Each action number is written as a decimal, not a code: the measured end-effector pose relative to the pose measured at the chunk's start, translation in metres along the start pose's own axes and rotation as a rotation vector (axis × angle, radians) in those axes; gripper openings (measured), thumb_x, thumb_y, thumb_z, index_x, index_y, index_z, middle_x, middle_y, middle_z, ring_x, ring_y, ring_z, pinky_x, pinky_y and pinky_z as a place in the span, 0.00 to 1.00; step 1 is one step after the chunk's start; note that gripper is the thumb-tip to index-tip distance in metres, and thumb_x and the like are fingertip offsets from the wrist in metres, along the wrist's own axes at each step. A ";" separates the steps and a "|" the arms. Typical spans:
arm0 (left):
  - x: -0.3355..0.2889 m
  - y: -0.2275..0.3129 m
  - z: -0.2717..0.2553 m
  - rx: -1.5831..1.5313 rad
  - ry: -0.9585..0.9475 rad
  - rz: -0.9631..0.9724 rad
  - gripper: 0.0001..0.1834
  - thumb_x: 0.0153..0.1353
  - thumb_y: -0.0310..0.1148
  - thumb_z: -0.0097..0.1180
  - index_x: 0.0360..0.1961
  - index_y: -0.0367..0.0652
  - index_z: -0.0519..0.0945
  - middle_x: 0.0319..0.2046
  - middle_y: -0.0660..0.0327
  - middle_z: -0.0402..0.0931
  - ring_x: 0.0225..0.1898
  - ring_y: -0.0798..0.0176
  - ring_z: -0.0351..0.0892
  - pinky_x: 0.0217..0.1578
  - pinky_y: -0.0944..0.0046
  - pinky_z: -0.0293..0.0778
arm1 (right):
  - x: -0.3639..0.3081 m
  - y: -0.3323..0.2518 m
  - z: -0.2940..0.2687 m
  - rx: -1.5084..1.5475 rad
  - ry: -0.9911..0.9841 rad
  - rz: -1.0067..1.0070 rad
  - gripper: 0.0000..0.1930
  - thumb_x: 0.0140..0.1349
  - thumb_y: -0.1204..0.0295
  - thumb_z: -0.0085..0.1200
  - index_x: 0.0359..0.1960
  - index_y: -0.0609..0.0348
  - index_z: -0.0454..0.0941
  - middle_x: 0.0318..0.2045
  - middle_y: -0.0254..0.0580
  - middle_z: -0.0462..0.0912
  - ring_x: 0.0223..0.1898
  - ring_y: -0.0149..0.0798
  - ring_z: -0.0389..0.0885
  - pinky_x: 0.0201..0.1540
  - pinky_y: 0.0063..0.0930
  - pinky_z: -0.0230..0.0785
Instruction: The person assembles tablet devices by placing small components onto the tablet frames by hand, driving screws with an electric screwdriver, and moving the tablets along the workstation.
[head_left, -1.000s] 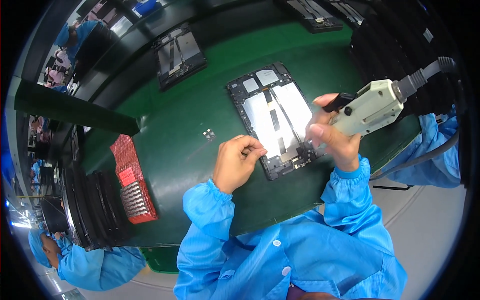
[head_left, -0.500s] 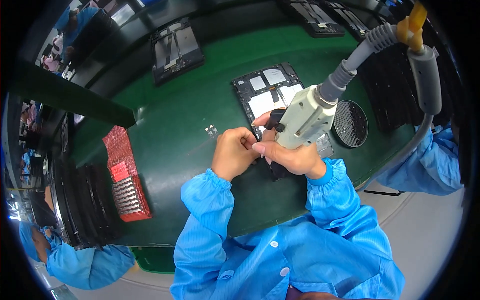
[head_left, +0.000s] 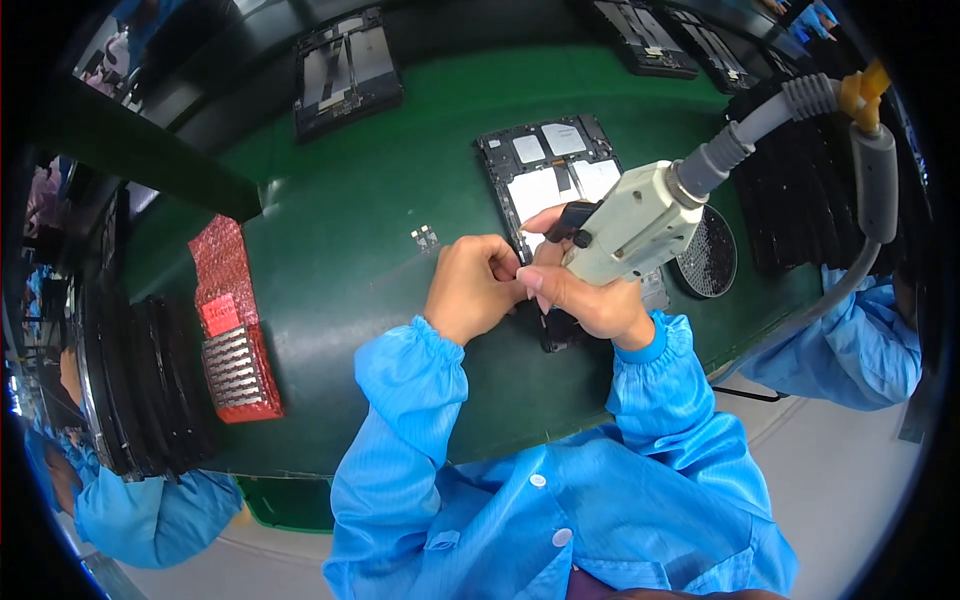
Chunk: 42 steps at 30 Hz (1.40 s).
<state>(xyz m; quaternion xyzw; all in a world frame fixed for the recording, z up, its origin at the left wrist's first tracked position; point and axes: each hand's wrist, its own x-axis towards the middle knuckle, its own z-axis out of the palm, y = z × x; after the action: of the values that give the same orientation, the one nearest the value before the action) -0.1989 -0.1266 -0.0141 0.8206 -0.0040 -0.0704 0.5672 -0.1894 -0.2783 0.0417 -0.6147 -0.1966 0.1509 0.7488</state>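
Note:
An opened tablet (head_left: 510, 165) with white panels lies on the green bench, partly covered by my hands. My right hand (head_left: 600, 305) is closed around a pale, boxy electric screwdriver (head_left: 640, 215) with a black lever, tilted over the tablet. The tool's tip is hidden behind my fingers. At the tablet's lower left edge, my left hand (head_left: 468, 288) has thumb and fingers pinched together, close to the right thumb; what they pinch cannot be made out. Left of the tablet lie small circuit pieces (head_left: 425, 238). A round mesh dish (head_left: 706, 255) holding small dark bits stands right of the screwdriver.
A red bubble-wrap bag (head_left: 222, 262) carries a row of metal parts (head_left: 232, 368). Dark slabs stand stacked at left (head_left: 150, 385) and right (head_left: 775, 190). Another open tablet (head_left: 348, 75) lies behind. The screwdriver's grey cable (head_left: 745, 135) arches rightward. Co-workers' blue sleeves (head_left: 155, 520) flank the bench.
The view has shifted a little. The screwdriver and both hands keep their grip at the tablet, with only slight movement.

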 end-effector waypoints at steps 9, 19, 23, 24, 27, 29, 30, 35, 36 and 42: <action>0.002 0.003 0.000 -0.091 -0.032 -0.030 0.09 0.39 0.24 0.65 0.20 0.35 0.76 0.16 0.59 0.75 0.19 0.70 0.74 0.19 0.68 0.70 | -0.011 0.014 0.003 -0.201 0.025 -0.118 0.12 0.51 0.77 0.59 0.38 0.62 0.75 0.31 0.36 0.77 0.32 0.30 0.76 0.34 0.23 0.70; 0.000 0.019 -0.001 -0.097 -0.022 0.147 0.07 0.45 0.21 0.62 0.22 0.34 0.75 0.16 0.65 0.74 0.20 0.76 0.71 0.19 0.74 0.68 | -0.002 0.007 -0.004 -0.218 0.057 -0.334 0.21 0.46 0.78 0.62 0.44 0.61 0.73 0.34 0.37 0.78 0.33 0.27 0.76 0.36 0.22 0.70; -0.001 0.019 0.000 -0.114 -0.076 -0.229 0.14 0.42 0.22 0.68 0.17 0.36 0.70 0.17 0.62 0.74 0.16 0.73 0.73 0.15 0.74 0.70 | -0.017 -0.017 -0.050 -0.246 0.277 -0.315 0.20 0.46 0.79 0.61 0.43 0.66 0.70 0.17 0.32 0.72 0.17 0.26 0.70 0.21 0.20 0.63; -0.002 0.022 0.000 -0.129 -0.060 -0.240 0.15 0.41 0.22 0.68 0.18 0.36 0.70 0.17 0.62 0.74 0.16 0.74 0.73 0.15 0.74 0.70 | -0.021 -0.024 -0.065 -0.162 0.382 -0.307 0.18 0.47 0.79 0.59 0.42 0.66 0.70 0.17 0.33 0.72 0.17 0.27 0.70 0.21 0.21 0.64; 0.000 0.029 0.002 -0.133 -0.067 -0.245 0.15 0.41 0.23 0.69 0.18 0.36 0.70 0.16 0.62 0.73 0.17 0.74 0.73 0.16 0.75 0.71 | -0.027 -0.030 -0.128 -0.011 0.518 -0.426 0.17 0.47 0.81 0.59 0.40 0.70 0.71 0.17 0.40 0.76 0.16 0.30 0.74 0.19 0.23 0.67; 0.000 0.029 0.003 -0.127 -0.062 -0.273 0.15 0.41 0.23 0.69 0.18 0.36 0.70 0.16 0.62 0.73 0.16 0.75 0.72 0.15 0.75 0.71 | -0.029 -0.027 -0.147 -0.009 0.557 -0.439 0.17 0.46 0.82 0.59 0.40 0.71 0.71 0.17 0.40 0.75 0.16 0.30 0.73 0.19 0.23 0.66; 0.000 0.030 0.003 -0.124 -0.069 -0.273 0.15 0.41 0.23 0.69 0.18 0.36 0.70 0.16 0.62 0.73 0.16 0.75 0.72 0.15 0.75 0.71 | -0.031 -0.025 -0.153 -0.005 0.592 -0.452 0.17 0.46 0.82 0.59 0.40 0.71 0.71 0.17 0.39 0.75 0.15 0.30 0.72 0.18 0.22 0.65; -0.002 0.031 0.002 -0.110 -0.035 -0.294 0.16 0.41 0.25 0.70 0.19 0.37 0.70 0.16 0.63 0.73 0.15 0.75 0.72 0.15 0.77 0.69 | -0.026 -0.016 -0.156 -0.088 0.628 -0.385 0.18 0.45 0.83 0.59 0.40 0.72 0.71 0.16 0.38 0.74 0.14 0.29 0.71 0.18 0.20 0.64; -0.002 0.030 0.001 -0.105 -0.043 -0.294 0.16 0.41 0.25 0.70 0.19 0.37 0.70 0.16 0.63 0.73 0.15 0.75 0.72 0.15 0.77 0.69 | -0.025 -0.015 -0.156 -0.109 0.610 -0.377 0.17 0.45 0.83 0.59 0.40 0.72 0.71 0.16 0.38 0.74 0.15 0.29 0.72 0.17 0.20 0.63; 0.000 0.032 0.003 -0.108 -0.061 -0.285 0.14 0.44 0.26 0.67 0.20 0.41 0.70 0.17 0.62 0.76 0.15 0.76 0.72 0.15 0.80 0.66 | -0.023 -0.015 -0.161 -0.166 0.587 -0.351 0.18 0.46 0.81 0.59 0.40 0.71 0.70 0.15 0.37 0.73 0.14 0.29 0.71 0.18 0.22 0.64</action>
<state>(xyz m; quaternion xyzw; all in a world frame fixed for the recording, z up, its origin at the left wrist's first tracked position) -0.1970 -0.1410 0.0144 0.7787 0.0993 -0.1751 0.5943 -0.1327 -0.4307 0.0266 -0.6474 -0.0874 -0.1797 0.7355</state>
